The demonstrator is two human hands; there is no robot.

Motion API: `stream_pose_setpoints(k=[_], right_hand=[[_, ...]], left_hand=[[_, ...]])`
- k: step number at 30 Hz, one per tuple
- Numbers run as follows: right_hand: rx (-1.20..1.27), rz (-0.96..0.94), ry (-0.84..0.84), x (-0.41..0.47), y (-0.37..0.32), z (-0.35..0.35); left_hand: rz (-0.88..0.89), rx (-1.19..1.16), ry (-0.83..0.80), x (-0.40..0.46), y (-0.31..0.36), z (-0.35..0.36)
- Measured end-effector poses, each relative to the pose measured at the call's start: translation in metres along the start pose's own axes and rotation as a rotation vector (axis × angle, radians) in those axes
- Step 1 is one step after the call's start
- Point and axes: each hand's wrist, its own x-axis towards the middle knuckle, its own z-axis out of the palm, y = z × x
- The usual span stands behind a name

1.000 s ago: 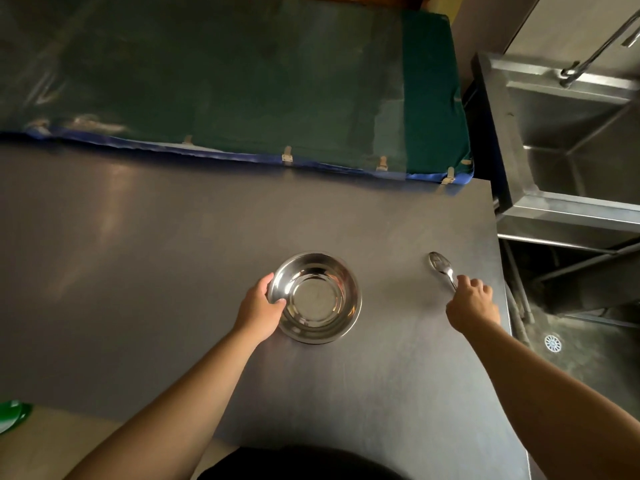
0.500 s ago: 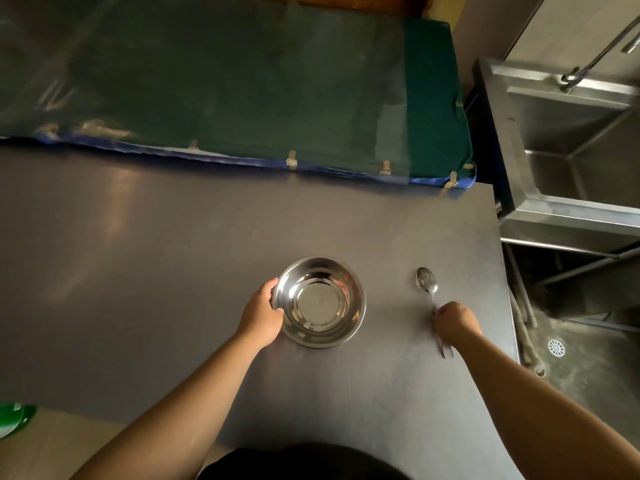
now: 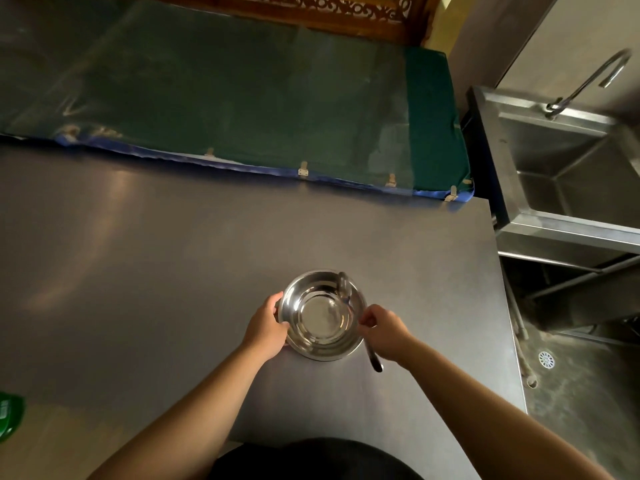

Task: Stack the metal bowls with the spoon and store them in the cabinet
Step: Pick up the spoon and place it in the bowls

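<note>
1. A dark garment (image 3: 311, 459) filled the bottom edge of the view, and both bare forearms reached forward from it over the grey metal table (image 3: 138, 254).
2. A green object (image 3: 8, 419) showed at the lower left edge, off the table; what it was could not be told.
3. The left hand (image 3: 265, 329) was clamped on the left rim of the metal bowl (image 3: 320, 318), thumb on the rim's upper edge and fingers curled against the outer wall.
4. The right hand (image 3: 384, 330) was pinched closed on the handle of the spoon (image 3: 346, 292), just beside the bowl's right rim.
5. The spoon lay tilted across the bowl's right side, its head inside the bowl near the far rim and its handle end projecting past the near right rim over the table.
6. The bowl stood upright on the table, near the front right. Whether it was one bowl or several nested could not be told.
7. A floor drain (image 3: 546, 359) was seen to the right, below table level.
8. A steel sink (image 3: 568, 216) with a curved tap (image 3: 588, 81) stood further right, apart from the table.
9. A green covering (image 3: 242, 98) lay beyond the table's far edge, with carved wood (image 3: 311, 8) behind it.
</note>
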Motion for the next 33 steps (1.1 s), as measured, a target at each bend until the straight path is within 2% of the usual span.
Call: stream_pose_setpoints(k=[5, 17, 21, 28, 33], right_hand=[[-0.097, -0.016, -0.084, -0.008, -0.020, 0.031], [-0.178, -0.007, -0.094, -0.022, -0.034, 0.062], [-0.175, -0.028, -0.035, -0.028, -0.035, 0.056], [-0.097, 0.073, 0.237, -0.035, -0.026, 0.049], [0.137, 0.280, 0.202, -0.043, -0.021, 0.064]], left_hand=[[0.005, -0.051, -0.022, -0.010, -0.003, -0.005], [0.011, -0.078, -0.027, -0.026, -0.015, -0.014], [0.010, -0.050, -0.045, -0.026, -0.020, -0.020], [0.021, -0.008, -0.088, -0.028, -0.025, -0.031], [0.051, 0.019, -0.138, -0.025, -0.023, -0.041]])
